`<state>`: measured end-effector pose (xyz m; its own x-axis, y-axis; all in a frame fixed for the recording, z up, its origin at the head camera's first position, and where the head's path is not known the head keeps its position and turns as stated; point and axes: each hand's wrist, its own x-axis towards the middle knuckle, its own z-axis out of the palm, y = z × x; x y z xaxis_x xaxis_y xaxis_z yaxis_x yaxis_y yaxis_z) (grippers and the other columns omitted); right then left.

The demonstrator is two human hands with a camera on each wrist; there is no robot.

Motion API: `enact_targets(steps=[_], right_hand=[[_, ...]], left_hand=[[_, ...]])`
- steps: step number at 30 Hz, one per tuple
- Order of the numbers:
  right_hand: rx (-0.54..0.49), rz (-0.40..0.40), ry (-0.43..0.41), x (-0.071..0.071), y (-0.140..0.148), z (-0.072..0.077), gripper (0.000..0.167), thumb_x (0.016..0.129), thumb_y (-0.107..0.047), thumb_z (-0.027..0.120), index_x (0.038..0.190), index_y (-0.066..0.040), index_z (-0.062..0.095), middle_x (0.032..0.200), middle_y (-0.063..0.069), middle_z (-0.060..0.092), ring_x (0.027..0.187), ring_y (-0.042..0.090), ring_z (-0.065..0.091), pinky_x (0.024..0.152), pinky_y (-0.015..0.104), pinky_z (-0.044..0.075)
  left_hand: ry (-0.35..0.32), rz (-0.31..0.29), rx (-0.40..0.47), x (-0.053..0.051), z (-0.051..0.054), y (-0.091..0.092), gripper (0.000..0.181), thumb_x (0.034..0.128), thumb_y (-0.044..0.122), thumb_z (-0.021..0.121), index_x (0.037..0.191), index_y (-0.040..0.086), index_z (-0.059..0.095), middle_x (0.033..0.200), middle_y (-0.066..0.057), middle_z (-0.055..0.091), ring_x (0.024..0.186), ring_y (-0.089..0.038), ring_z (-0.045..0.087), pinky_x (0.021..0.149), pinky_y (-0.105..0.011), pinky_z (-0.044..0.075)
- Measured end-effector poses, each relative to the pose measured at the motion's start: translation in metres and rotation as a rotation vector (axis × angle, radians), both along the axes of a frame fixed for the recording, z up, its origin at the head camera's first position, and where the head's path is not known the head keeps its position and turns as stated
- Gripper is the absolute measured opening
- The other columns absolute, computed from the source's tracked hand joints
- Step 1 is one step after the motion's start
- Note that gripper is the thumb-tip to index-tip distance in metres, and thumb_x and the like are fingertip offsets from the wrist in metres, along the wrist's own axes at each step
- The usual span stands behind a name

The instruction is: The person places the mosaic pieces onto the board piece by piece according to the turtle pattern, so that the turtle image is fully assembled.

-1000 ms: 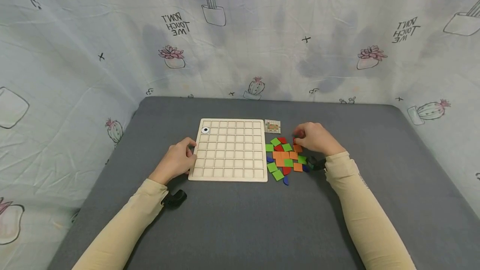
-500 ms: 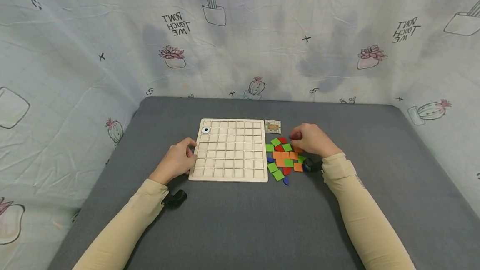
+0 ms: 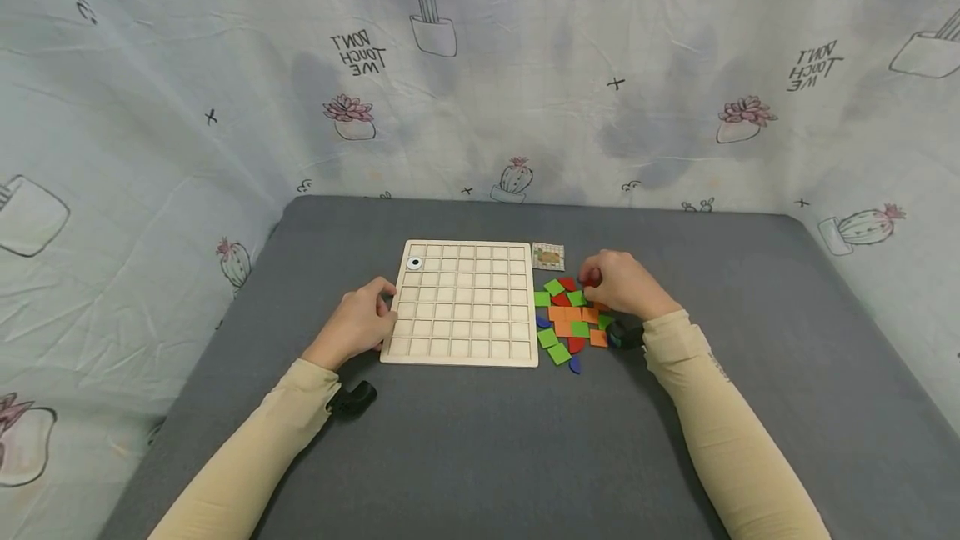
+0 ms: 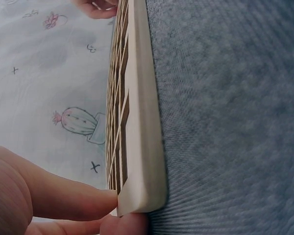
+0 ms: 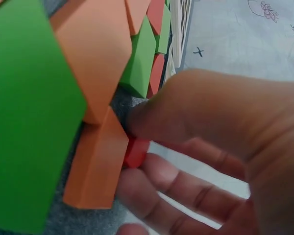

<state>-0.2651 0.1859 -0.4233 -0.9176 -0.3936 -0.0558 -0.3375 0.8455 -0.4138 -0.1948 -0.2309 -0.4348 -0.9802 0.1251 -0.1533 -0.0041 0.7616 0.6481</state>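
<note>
A pale wooden grid board (image 3: 464,303) lies on the grey table, with a white disc with a black centre (image 3: 415,263) in an upper-left cell. My left hand (image 3: 358,317) pinches the board's left edge; the left wrist view shows the thumb (image 4: 73,198) on top at a rounded corner. To the right of the board, my right hand (image 3: 626,283) reaches the far side of the coloured pieces. In the right wrist view its thumb and fingers pinch a small red block (image 5: 136,152), beside an orange block (image 5: 100,164). The fingers partly hide the red block.
Several green squares (image 3: 559,354), orange squares (image 3: 562,329), red pieces (image 3: 576,344) and blue rounded pieces (image 3: 575,365) lie close together right of the board. A small patterned card (image 3: 548,257) sits by the board's upper-right corner. A printed curtain (image 3: 562,132) hangs behind the table.
My right hand has shifted slightly left and closed in at the red block by the pile's far edge. The left hand stays on the board; the head view has tilted a little.
</note>
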Motion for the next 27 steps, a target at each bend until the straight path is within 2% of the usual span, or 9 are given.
enact_targets(steps=[4,9,15,22,27], right_hand=[[-0.015,0.002,0.034,0.001,-0.004,0.000,0.010,0.089,-0.011,0.076,0.098,-0.009,0.077,0.090,0.008,0.063,0.077,0.023,0.055,0.070,0.038,0.048],[-0.090,0.028,0.061,0.005,-0.011,0.004,0.009,0.090,-0.010,0.073,0.099,-0.010,0.076,0.092,0.007,0.064,0.077,0.021,0.056,0.070,0.038,0.050],[-0.157,0.088,0.074,0.008,-0.030,0.006,0.010,0.091,-0.008,0.071,0.100,-0.009,0.074,0.089,0.005,0.061,0.075,0.019,0.052,0.068,0.036,0.046],[-0.185,0.148,0.068,0.005,-0.059,0.011,0.005,0.093,-0.009,0.073,0.097,-0.009,0.072,0.089,0.005,0.058,0.074,0.018,0.054,0.069,0.035,0.047],[-0.194,0.191,0.073,-0.001,-0.077,0.016,0.012,0.092,-0.012,0.078,0.101,-0.006,0.074,0.092,0.005,0.062,0.078,0.019,0.058,0.073,0.036,0.051]], left_hand=[[0.002,-0.001,0.001,0.000,0.000,-0.001,0.038,0.1010,0.007,0.056,0.137,-0.002,0.053,0.087,-0.012,0.057,0.058,-0.019,0.058,0.054,-0.032,0.055],[0.006,0.002,-0.004,0.000,0.000,-0.001,0.038,0.1010,0.007,0.055,0.138,-0.001,0.053,0.088,-0.012,0.057,0.057,-0.018,0.059,0.055,-0.032,0.055],[-0.001,0.005,0.001,0.001,0.000,0.000,0.039,0.1009,0.007,0.055,0.139,-0.001,0.053,0.087,-0.011,0.057,0.055,-0.018,0.059,0.055,-0.033,0.056],[-0.005,0.012,0.003,0.001,0.001,0.001,0.038,0.1010,0.007,0.056,0.138,0.001,0.054,0.088,-0.011,0.057,0.056,-0.019,0.060,0.055,-0.033,0.056],[-0.006,0.017,0.000,0.001,0.002,0.001,0.038,0.1009,0.008,0.056,0.138,0.001,0.054,0.089,-0.011,0.057,0.056,-0.018,0.061,0.055,-0.033,0.056]])
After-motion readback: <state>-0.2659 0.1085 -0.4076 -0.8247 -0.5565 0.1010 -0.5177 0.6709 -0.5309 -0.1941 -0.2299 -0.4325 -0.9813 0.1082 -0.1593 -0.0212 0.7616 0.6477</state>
